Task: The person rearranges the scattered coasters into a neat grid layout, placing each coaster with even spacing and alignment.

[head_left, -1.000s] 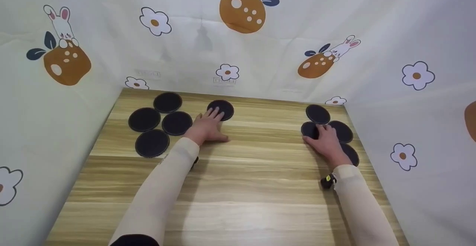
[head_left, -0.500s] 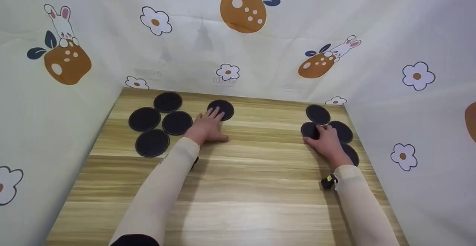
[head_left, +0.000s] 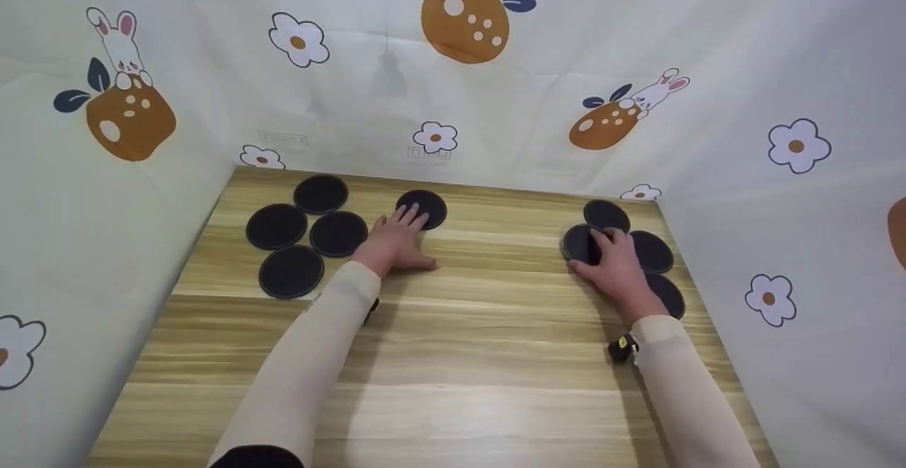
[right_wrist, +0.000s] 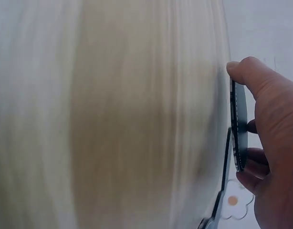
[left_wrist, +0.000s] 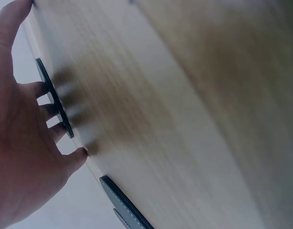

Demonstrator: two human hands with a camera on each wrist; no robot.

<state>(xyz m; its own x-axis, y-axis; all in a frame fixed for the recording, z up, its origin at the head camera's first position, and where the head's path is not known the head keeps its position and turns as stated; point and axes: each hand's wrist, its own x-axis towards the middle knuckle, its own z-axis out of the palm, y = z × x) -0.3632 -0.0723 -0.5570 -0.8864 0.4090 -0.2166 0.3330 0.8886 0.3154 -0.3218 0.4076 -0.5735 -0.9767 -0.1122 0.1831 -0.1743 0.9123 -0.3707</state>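
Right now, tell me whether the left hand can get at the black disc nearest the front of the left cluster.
Probably yes. The left hand lies flat with fingertips on another disc; the front disc sits beside that forearm on bare table, with nothing lying between them.

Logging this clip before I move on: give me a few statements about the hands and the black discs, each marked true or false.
1. The left hand lies flat with its fingertips on a disc. True.
2. The right hand is bare of any disc. False: its thumb and fingers pinch a disc, as the right wrist view shows.
3. Four discs lie to the left of the left hand. True.
4. The discs are white. False: they are black.
5. The table is wood-grained. True.
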